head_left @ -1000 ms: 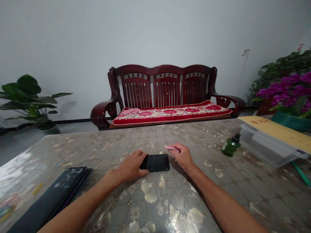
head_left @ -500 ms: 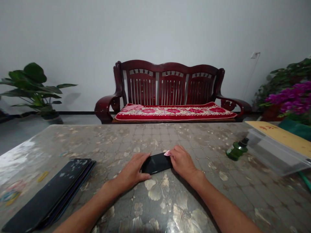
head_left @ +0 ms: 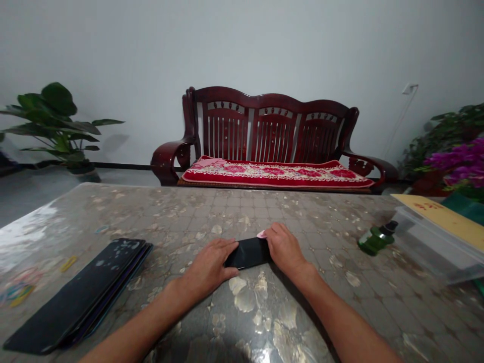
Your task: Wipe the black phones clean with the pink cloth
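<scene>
A black smartphone (head_left: 248,253) lies with its dark screen up on the patterned tabletop (head_left: 264,302). My left hand (head_left: 214,259) grips its left end, thumb along the near edge and fingers at the far edge. At the phone's right end, my right hand (head_left: 283,247) is closed on a small pink cloth (head_left: 261,234), of which only a corner shows. The rest of the cloth is hidden under my fingers. To the left lies a stack of dark phones or flat panels (head_left: 79,295), the top one marked with whitish spots.
On the right stand a green spray bottle (head_left: 376,238) and a clear plastic box (head_left: 427,247) under a yellow sheet (head_left: 446,214). Rubber bands (head_left: 22,292) lie at the left. Beyond the table are a wooden bench (head_left: 272,131), a potted plant (head_left: 71,126) and purple flowers (head_left: 461,164).
The whole view has shifted slightly. My right hand has slid a little along the phone's right end with the cloth, and less of the pink shows. My left hand keeps its grip.
</scene>
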A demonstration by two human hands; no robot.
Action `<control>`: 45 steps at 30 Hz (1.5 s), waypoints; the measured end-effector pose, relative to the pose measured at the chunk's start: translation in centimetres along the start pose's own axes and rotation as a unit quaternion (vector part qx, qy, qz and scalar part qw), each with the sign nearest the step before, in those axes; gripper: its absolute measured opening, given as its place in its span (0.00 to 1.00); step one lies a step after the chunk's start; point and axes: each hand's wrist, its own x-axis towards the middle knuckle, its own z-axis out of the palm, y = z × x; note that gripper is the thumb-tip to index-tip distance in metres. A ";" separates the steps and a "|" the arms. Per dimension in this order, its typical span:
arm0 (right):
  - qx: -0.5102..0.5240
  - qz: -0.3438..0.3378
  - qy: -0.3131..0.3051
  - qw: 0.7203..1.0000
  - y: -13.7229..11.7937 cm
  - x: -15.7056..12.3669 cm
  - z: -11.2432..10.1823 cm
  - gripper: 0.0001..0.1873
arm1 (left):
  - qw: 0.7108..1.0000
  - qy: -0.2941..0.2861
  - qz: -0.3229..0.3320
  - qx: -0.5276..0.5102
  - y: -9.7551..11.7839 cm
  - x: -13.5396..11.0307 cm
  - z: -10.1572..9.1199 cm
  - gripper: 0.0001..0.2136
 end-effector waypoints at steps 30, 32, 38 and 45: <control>0.016 -0.022 -0.031 0.999 -1.1 -1.6 -0.9 0.15 | 0.999 -0.034 0.004 0.039 0.4 -0.1 -0.5 0.25; 0.030 -0.044 -0.046 0.998 -1.8 -1.8 -1.0 0.16 | 0.999 -0.035 0.007 0.037 0.1 -0.1 -0.2 0.25; 0.002 0.017 -0.088 0.996 -1.0 -1.5 -2.4 0.17 | 0.998 -0.037 0.013 0.040 -0.3 0.0 0.0 0.24; 0.032 -0.017 -0.109 0.993 -1.4 -1.9 -2.3 0.17 | 0.998 -0.042 0.009 0.047 -0.1 0.0 -0.2 0.26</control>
